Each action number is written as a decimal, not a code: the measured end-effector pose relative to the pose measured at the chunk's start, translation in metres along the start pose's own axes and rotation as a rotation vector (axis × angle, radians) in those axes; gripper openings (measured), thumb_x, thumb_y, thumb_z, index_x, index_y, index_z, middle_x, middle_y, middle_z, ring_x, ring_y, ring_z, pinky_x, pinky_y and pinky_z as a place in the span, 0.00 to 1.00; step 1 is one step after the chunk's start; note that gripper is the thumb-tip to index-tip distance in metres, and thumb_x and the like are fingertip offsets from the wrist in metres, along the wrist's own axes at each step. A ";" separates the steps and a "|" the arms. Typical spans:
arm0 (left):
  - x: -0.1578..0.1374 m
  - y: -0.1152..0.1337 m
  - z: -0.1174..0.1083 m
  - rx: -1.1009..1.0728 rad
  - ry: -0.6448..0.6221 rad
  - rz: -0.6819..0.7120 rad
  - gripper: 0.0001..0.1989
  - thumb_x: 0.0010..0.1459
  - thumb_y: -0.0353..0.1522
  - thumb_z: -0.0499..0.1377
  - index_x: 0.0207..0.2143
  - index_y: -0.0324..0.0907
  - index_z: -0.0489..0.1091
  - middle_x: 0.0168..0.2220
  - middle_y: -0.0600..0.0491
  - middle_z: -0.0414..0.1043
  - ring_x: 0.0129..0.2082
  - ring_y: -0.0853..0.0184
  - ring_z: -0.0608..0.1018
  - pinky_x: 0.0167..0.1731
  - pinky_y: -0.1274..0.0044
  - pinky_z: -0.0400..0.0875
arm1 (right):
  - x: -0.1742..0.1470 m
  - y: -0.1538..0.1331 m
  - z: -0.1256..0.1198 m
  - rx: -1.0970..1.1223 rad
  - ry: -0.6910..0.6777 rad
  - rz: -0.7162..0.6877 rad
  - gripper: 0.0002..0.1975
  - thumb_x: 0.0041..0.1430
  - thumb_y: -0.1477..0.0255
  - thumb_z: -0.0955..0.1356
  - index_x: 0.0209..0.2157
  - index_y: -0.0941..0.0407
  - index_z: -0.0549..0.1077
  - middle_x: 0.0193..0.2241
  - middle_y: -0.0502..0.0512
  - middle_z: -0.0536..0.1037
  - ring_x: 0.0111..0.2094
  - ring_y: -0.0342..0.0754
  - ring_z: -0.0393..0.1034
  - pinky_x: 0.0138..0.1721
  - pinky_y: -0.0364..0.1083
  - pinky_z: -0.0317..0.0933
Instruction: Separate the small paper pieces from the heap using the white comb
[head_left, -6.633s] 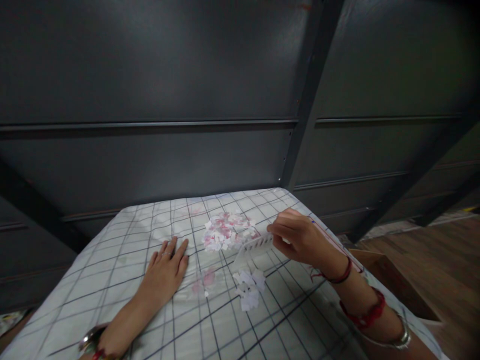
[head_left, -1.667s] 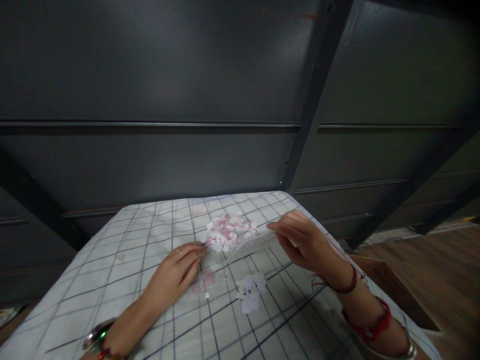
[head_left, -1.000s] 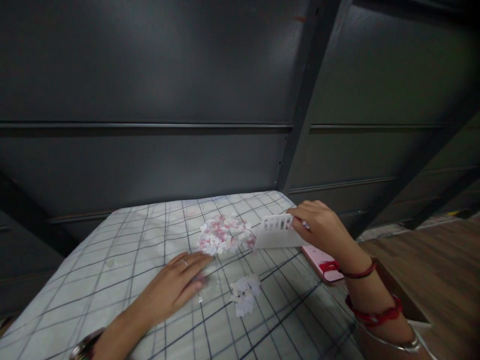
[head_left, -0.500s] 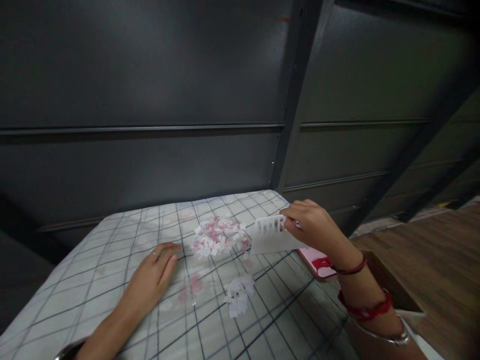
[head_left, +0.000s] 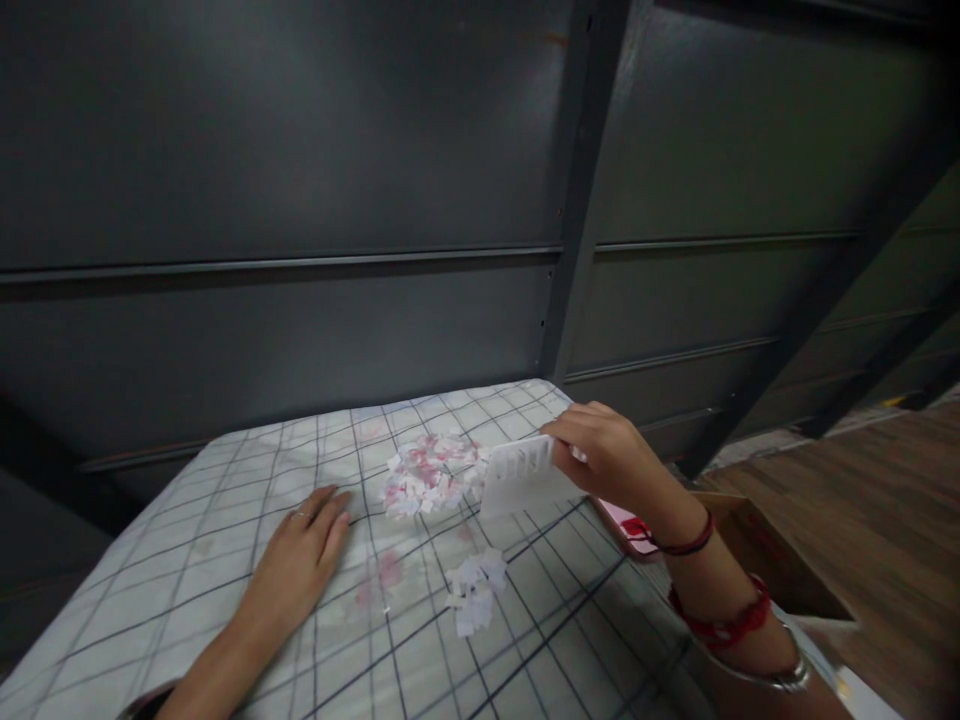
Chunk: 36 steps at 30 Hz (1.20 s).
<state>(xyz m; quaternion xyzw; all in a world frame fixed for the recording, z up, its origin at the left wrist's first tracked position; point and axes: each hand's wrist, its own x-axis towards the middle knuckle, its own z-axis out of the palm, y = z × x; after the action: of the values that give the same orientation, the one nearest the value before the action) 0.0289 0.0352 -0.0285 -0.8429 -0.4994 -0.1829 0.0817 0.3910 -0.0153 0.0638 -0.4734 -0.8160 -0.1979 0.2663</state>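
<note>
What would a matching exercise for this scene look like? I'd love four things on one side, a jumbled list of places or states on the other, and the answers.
Things:
1. Left hand
2. Slotted piece
3. Small pile
4. Box

Places and states:
A. Past the right edge of the checked cloth
B. Loose white bits lying together
C. Palm down, with a ring on a finger
D. Gripped in the right hand

Pairs: 1-C, 2-D, 3-B, 4-A
</note>
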 end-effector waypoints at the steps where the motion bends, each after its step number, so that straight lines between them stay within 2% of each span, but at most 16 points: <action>1: -0.001 -0.001 0.002 0.016 -0.014 -0.016 0.28 0.64 0.40 0.37 0.48 0.32 0.69 0.52 0.37 0.66 0.52 0.53 0.69 0.49 0.62 0.64 | 0.000 0.000 0.001 0.005 -0.009 -0.004 0.10 0.52 0.79 0.59 0.24 0.57 0.68 0.21 0.51 0.69 0.26 0.44 0.60 0.33 0.45 0.51; 6: -0.008 -0.004 0.011 0.071 -0.113 -0.082 0.27 0.63 0.38 0.38 0.55 0.32 0.64 0.57 0.40 0.61 0.58 0.52 0.61 0.51 0.59 0.61 | 0.006 -0.024 0.011 0.078 -0.063 -0.042 0.10 0.53 0.80 0.59 0.25 0.57 0.68 0.20 0.51 0.67 0.26 0.45 0.58 0.32 0.45 0.51; 10: -0.010 -0.002 0.012 0.102 -0.153 -0.124 0.26 0.63 0.37 0.39 0.57 0.34 0.61 0.59 0.42 0.59 0.59 0.53 0.59 0.52 0.60 0.59 | 0.009 -0.040 0.014 0.098 0.064 -0.113 0.11 0.55 0.79 0.58 0.27 0.58 0.70 0.20 0.52 0.67 0.25 0.45 0.58 0.31 0.45 0.50; 13: -0.011 -0.001 0.010 0.118 -0.147 -0.122 0.25 0.63 0.36 0.40 0.57 0.35 0.62 0.59 0.43 0.58 0.59 0.54 0.59 0.52 0.61 0.59 | 0.007 -0.033 0.010 0.086 0.091 -0.080 0.10 0.54 0.79 0.58 0.27 0.58 0.70 0.21 0.53 0.68 0.26 0.46 0.58 0.31 0.45 0.51; 17: -0.011 0.000 0.007 0.118 -0.154 -0.125 0.24 0.63 0.36 0.41 0.57 0.35 0.61 0.59 0.43 0.58 0.59 0.54 0.59 0.52 0.61 0.59 | 0.003 -0.019 0.006 0.067 0.006 -0.044 0.09 0.52 0.79 0.60 0.26 0.57 0.69 0.22 0.52 0.68 0.26 0.45 0.58 0.31 0.45 0.51; 20: -0.010 0.002 0.004 0.120 -0.189 -0.133 0.24 0.63 0.36 0.42 0.57 0.34 0.61 0.60 0.43 0.57 0.59 0.54 0.59 0.53 0.61 0.58 | 0.004 -0.024 0.009 0.090 -0.024 -0.048 0.09 0.53 0.80 0.60 0.26 0.58 0.69 0.21 0.52 0.67 0.26 0.45 0.58 0.31 0.45 0.51; 25: -0.009 0.003 0.000 0.128 -0.223 -0.138 0.24 0.64 0.36 0.42 0.58 0.34 0.59 0.60 0.43 0.56 0.60 0.55 0.58 0.54 0.62 0.57 | 0.009 -0.042 0.017 0.111 0.077 -0.131 0.10 0.55 0.80 0.59 0.28 0.58 0.70 0.21 0.52 0.66 0.25 0.45 0.57 0.29 0.45 0.50; 28: -0.009 0.004 -0.001 0.111 -0.217 -0.139 0.24 0.63 0.36 0.43 0.58 0.34 0.60 0.60 0.42 0.56 0.60 0.53 0.58 0.53 0.60 0.57 | 0.007 -0.037 0.014 0.111 0.117 -0.115 0.10 0.54 0.80 0.59 0.28 0.58 0.70 0.21 0.52 0.68 0.26 0.46 0.58 0.30 0.45 0.51; 33: -0.010 0.004 -0.001 0.086 -0.216 -0.133 0.25 0.64 0.36 0.41 0.58 0.32 0.60 0.60 0.40 0.55 0.60 0.52 0.58 0.53 0.59 0.57 | 0.002 -0.016 0.006 0.128 -0.005 -0.062 0.08 0.52 0.80 0.61 0.26 0.57 0.70 0.22 0.52 0.69 0.26 0.45 0.60 0.32 0.45 0.52; 36: -0.011 0.003 0.000 0.085 -0.195 -0.138 0.25 0.63 0.37 0.41 0.57 0.34 0.60 0.60 0.41 0.56 0.59 0.53 0.58 0.52 0.60 0.58 | 0.004 -0.019 0.010 0.138 -0.036 -0.055 0.09 0.52 0.80 0.60 0.25 0.57 0.69 0.21 0.51 0.67 0.26 0.45 0.59 0.31 0.45 0.53</action>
<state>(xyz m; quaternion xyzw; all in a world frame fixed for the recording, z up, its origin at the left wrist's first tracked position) 0.0272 0.0250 -0.0327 -0.8160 -0.5692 -0.0840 0.0557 0.3697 -0.0157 0.0568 -0.4350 -0.8449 -0.1398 0.2781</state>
